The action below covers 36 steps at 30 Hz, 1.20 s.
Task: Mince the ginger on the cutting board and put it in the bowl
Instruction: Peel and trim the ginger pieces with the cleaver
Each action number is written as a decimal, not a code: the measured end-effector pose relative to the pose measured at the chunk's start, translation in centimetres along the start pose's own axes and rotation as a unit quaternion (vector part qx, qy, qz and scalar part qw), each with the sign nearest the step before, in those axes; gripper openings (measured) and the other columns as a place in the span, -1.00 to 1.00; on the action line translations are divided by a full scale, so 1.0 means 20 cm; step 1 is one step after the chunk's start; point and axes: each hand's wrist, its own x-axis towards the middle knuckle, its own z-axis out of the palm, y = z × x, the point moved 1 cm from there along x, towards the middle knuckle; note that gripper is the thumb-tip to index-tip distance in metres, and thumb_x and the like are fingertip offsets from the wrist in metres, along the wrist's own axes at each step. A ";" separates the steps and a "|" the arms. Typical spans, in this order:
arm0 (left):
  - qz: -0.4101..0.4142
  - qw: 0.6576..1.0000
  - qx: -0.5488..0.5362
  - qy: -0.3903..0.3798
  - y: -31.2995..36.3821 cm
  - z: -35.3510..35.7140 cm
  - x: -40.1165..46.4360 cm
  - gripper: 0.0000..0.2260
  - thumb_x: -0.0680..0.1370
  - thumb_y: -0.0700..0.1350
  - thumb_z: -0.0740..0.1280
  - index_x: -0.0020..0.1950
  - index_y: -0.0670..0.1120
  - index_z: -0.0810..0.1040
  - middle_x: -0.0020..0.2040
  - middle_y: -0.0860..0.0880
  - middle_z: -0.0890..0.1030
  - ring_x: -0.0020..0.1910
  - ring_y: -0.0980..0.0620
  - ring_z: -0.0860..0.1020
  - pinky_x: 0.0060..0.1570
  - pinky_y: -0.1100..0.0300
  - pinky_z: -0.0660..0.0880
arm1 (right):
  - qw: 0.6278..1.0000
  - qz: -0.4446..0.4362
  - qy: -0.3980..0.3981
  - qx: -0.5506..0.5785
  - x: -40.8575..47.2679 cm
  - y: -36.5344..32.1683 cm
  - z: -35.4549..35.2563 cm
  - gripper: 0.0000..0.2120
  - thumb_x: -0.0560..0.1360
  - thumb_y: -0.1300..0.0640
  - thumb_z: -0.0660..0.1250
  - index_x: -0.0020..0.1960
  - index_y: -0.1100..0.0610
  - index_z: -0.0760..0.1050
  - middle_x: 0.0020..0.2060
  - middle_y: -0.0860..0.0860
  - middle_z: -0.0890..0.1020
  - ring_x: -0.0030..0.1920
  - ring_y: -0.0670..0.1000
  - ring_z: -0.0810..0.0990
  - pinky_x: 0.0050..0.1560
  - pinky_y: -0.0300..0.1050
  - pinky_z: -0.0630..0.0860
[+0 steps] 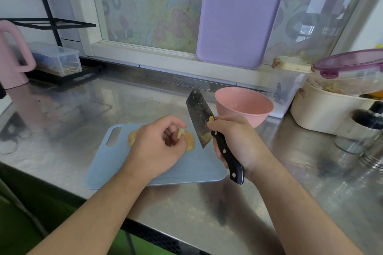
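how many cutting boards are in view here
2. A pale blue plastic cutting board lies flat on the steel counter under both hands; a lilac plastic cutting board stands upright against the window behind the pink bowl.

Home kitchen: steel counter (83, 109) (cartoon window film (149, 6)).

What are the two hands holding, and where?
Right hand grips the knife by its black handle. Left hand pinches a small ginger piece at its fingertips.

The left hand (159, 143) hides most of the tan ginger (189, 141) on the pale blue plastic cutting board (186, 172). The pink plastic jug (12, 56) runs off the left edge.
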 end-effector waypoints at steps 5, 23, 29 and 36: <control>0.036 0.999 0.032 -0.016 0.02 0.01 -0.02 -0.79 0.43 -0.31 0.52 -0.09 -0.02 0.66 -0.34 0.00 0.57 -0.36 0.01 0.51 -0.27 0.31 0.48 | 1.000 0.000 -0.007 -0.001 0.00 0.00 0.00 -0.81 0.60 0.19 0.29 -0.15 0.25 0.50 -0.58 0.19 0.41 -0.61 0.05 0.30 -0.56 -0.26 0.25; 0.014 0.980 0.163 -0.113 -0.03 -0.03 -0.05 -0.57 0.42 0.12 0.61 0.21 0.21 0.54 0.04 0.23 0.50 0.06 0.25 0.49 -0.01 0.39 0.40 | 1.000 0.000 -0.004 -0.018 -0.01 0.01 -0.01 -0.67 0.59 0.18 0.30 -0.12 0.48 0.44 -0.58 0.20 0.42 -0.61 0.06 0.31 -0.53 -0.22 0.25; -0.058 0.963 0.217 -0.150 0.00 0.00 0.04 -0.34 0.49 0.17 0.53 0.52 0.10 0.39 0.39 0.18 0.39 0.26 0.14 0.46 0.19 0.26 0.39 | 1.000 0.001 -0.005 -0.023 0.00 0.00 -0.01 -0.73 0.60 0.20 0.30 -0.25 0.28 0.50 -0.57 0.21 0.43 -0.62 0.05 0.33 -0.54 -0.24 0.27; -0.080 0.975 0.180 -0.105 -0.03 0.00 0.04 -0.52 0.48 0.11 0.56 0.36 0.06 0.55 0.21 0.19 0.47 0.12 0.17 0.53 0.06 0.35 0.39 | 0.999 0.017 0.000 -0.035 0.01 0.02 0.01 -0.79 0.55 0.28 0.29 -0.26 0.28 0.50 -0.55 0.18 0.41 -0.62 0.05 0.35 -0.53 -0.25 0.24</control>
